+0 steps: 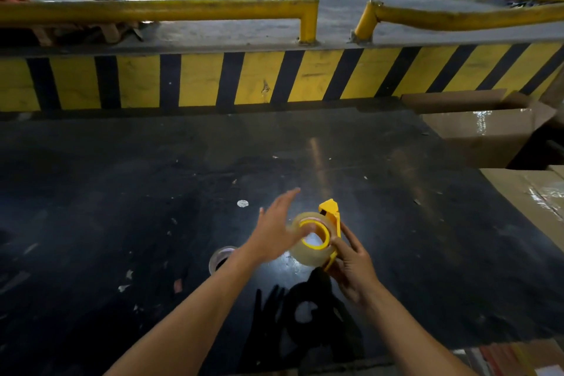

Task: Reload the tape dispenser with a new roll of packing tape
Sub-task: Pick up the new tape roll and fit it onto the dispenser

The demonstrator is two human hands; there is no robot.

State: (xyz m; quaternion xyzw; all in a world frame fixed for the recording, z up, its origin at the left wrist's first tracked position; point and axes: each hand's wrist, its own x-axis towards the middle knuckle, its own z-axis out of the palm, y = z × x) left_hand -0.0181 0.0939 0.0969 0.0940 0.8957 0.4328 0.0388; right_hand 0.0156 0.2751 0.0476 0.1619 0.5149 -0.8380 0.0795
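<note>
The yellow tape dispenser (331, 223) sits just below and right of the frame centre, held above the dark table (122, 192). The right hand (354, 265) grasps it from the lower right, fingers wrapped around its rear edge and handle. A roll of clear packing tape (311, 241) is seated on the dispenser's yellow hub, its open face turned toward the camera.

The left hand (274, 232) is flat and released, fingers extended toward the upper right, with the palm pressed against the left face of the roll. It grips nothing.

A second roll (221, 258), with little tape visible on it, lies on the table surface just left of the left wrist, partly hidden by the forearm. Small scraps and a pale round spot (242, 203) are scattered across the table.

Cardboard boxes (494, 137) stand at the right edge of the frame. Across the upper half runs a yellow-and-black striped dock edge (274, 79), with yellow guard rails (183, 11) above it.
</note>
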